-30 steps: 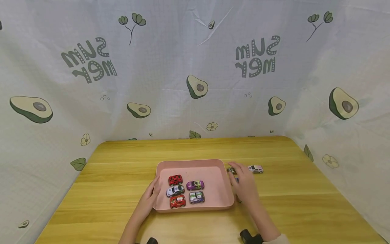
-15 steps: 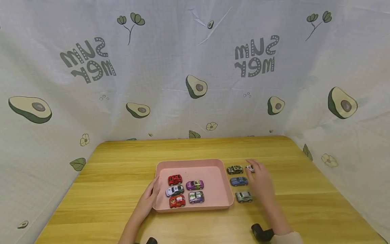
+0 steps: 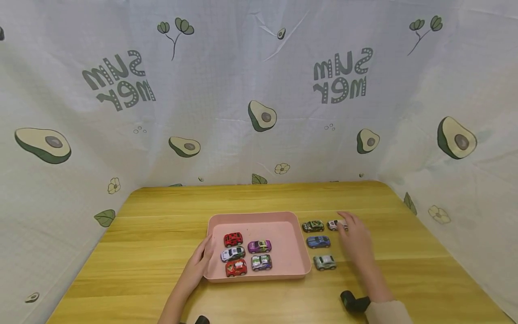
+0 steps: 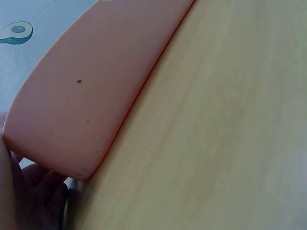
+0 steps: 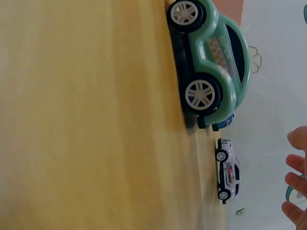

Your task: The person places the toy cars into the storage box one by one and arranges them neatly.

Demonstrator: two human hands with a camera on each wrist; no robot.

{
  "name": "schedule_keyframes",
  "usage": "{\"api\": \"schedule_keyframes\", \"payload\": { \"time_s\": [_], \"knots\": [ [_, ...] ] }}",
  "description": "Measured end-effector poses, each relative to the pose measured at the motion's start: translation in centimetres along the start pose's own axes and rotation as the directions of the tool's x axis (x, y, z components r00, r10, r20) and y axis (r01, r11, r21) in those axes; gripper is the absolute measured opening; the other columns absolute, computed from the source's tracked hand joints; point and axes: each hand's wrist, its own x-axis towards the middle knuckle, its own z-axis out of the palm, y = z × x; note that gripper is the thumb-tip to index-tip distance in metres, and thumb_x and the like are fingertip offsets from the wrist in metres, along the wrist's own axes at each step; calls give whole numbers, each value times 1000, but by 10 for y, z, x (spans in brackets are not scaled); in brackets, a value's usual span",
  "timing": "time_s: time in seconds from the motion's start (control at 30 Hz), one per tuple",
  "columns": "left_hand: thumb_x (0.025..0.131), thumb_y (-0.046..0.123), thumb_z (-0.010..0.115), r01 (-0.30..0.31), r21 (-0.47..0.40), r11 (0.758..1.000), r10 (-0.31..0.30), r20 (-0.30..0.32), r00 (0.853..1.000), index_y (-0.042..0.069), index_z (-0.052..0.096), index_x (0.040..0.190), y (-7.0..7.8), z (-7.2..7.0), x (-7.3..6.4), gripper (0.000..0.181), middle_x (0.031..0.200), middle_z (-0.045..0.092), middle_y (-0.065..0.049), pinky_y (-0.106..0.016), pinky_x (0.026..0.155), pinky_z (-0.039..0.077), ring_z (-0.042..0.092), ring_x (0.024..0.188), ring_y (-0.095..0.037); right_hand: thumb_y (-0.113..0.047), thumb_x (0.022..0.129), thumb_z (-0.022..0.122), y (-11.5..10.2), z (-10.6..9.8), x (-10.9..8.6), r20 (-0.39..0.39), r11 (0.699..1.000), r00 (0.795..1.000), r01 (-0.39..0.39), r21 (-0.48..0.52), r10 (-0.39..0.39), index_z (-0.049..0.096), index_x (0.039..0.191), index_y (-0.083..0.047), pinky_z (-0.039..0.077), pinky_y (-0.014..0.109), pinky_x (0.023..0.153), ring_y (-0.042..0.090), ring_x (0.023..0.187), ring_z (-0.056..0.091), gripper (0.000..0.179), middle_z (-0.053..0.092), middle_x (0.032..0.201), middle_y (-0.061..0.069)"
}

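Observation:
At the left end of a pink tray (image 3: 279, 274), my left hand (image 3: 196, 263) holds the side wall. In the left wrist view its fingers (image 4: 43, 187) bend against the outside of the tray corner. My right hand (image 3: 356, 236) is over the table to the right, fingers spread and nothing in them. Its fingertips overlap the rear of a white toy car (image 3: 334, 225). Beside that stand a camouflage toy car (image 3: 313, 226), a blue one (image 3: 318, 241) and a grey-green one (image 3: 324, 262). The right wrist view shows the green car (image 5: 211, 62) close up.
Inside the tray sit a red car with black spots (image 3: 233, 239), a white car (image 3: 232, 254), a red car (image 3: 236, 267), a purple car (image 3: 259, 246) and a silver car (image 3: 261, 262). A printed curtain (image 3: 226, 90) hangs behind the wooden table (image 3: 170, 202).
My right hand has moved from the tray's right edge further right, uncovering the camouflage, blue and grey-green cars and most of the white one. My left hand and the tray have stayed in place.

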Motion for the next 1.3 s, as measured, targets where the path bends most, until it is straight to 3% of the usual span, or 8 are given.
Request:
{"api": "schedule_keyframes", "payload": {
  "time_s": [0.37,0.67,0.9,1.1,1.3],
  "knots": [
    [97,33,41,-3,-16,1000,3,4,1000,14,30,142,1,0,0,50,148,26,-17,-55,111,18,20,137,-37,-15,92,49,14,6,6,24,999,1000,10,-37,-9,51,124,-3,35,61,93,44,114,45,34,49,128,22],
    [96,34,41,3,-19,1000,-3,9,1000,17,30,143,3,0,-1,51,149,24,-17,-55,111,16,18,138,-37,-15,90,53,25,13,9,129,996,991,55,-70,-45,47,128,-1,33,63,95,46,118,40,41,41,133,26],
    [96,35,41,9,-20,1000,-9,11,1000,18,29,143,4,0,-2,51,149,24,-16,-55,111,16,18,138,-37,-9,88,55,33,18,10,206,997,976,80,-11,-77,48,125,6,32,60,98,48,118,38,40,42,129,32],
    [96,36,41,15,-16,1000,-15,8,1000,19,29,143,4,0,-2,51,149,24,-16,-55,111,17,18,138,-37,-3,87,55,37,21,11,188,995,977,99,23,-101,51,120,7,36,58,96,47,113,43,35,49,121,31],
    [96,34,41,4,-22,1000,-4,7,1000,17,30,143,3,0,-2,50,149,24,-17,-55,111,16,18,138,-37,-1,85,56,37,23,12,143,996,987,71,50,-78,54,114,7,38,58,93,46,108,46,30,53,114,29]
  ]
}}
